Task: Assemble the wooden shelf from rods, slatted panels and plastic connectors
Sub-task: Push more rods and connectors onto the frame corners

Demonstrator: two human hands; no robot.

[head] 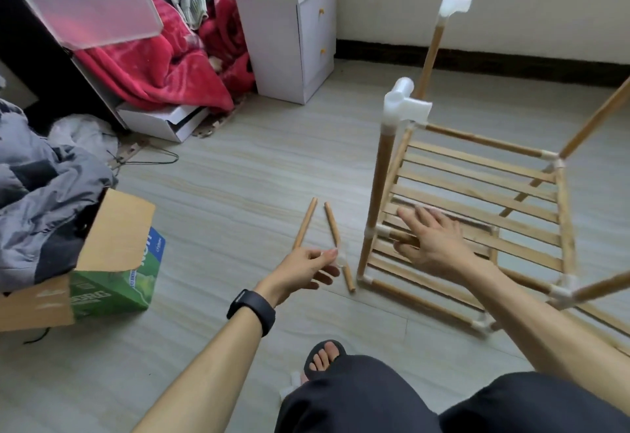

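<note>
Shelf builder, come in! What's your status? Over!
Left hand pinches connector on loose rod. Right hand on shelf frame. Second rod beside it, not blocking.

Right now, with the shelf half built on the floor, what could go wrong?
1. The right hand rests on the half-built frame; the tall post beside it has nothing bracing its top connector, so a push could tilt it or pop a joint.
2. Two loose rods lie on the floor ahead of the sandalled foot, by the left hand, which seems to pinch a clear connector; they might roll underfoot.
</note>
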